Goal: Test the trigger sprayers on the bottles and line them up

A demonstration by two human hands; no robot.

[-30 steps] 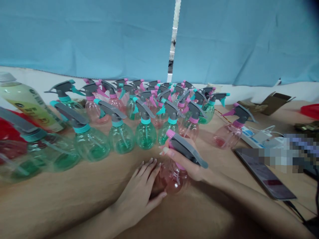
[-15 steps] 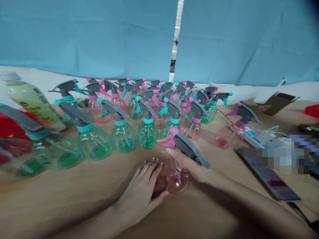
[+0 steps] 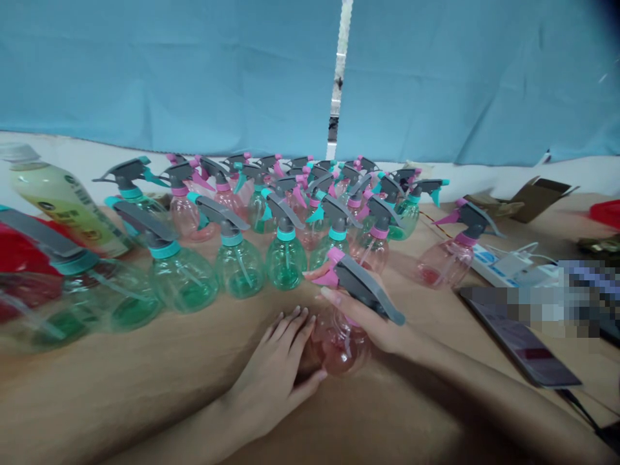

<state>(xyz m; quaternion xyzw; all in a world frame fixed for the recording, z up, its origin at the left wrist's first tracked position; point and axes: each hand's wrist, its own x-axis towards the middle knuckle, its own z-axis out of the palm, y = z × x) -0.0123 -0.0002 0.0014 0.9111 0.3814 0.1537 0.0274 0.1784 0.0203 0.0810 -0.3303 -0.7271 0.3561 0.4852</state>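
Observation:
A pink see-through spray bottle (image 3: pixel 341 342) with a grey and pink trigger head (image 3: pixel 361 287) stands on the wooden table (image 3: pixel 145 381) right in front of me. My left hand (image 3: pixel 278 371) cups the round body from the left, fingers curved around it. My right hand (image 3: pixel 361 316) grips the neck and trigger head, fingers wrapped under the grey top. Just behind stand several more spray bottles, green ones (image 3: pixel 285 255) and pink ones (image 3: pixel 372 245), packed in rows.
A lone pink spray bottle (image 3: pixel 448 255) stands at the right, near a white power strip (image 3: pixel 498 268) and a dark phone (image 3: pixel 520 339). A yellow-labelled bottle (image 3: pixel 62 203) and something red (image 3: pixel 19 258) sit at the left. Blue cloth hangs behind; an open cardboard box (image 3: pixel 537 194) lies far right.
The trigger head in my right hand has turned, its pink nozzle now pointing left toward the rows. My left hand stays on the bottle's body.

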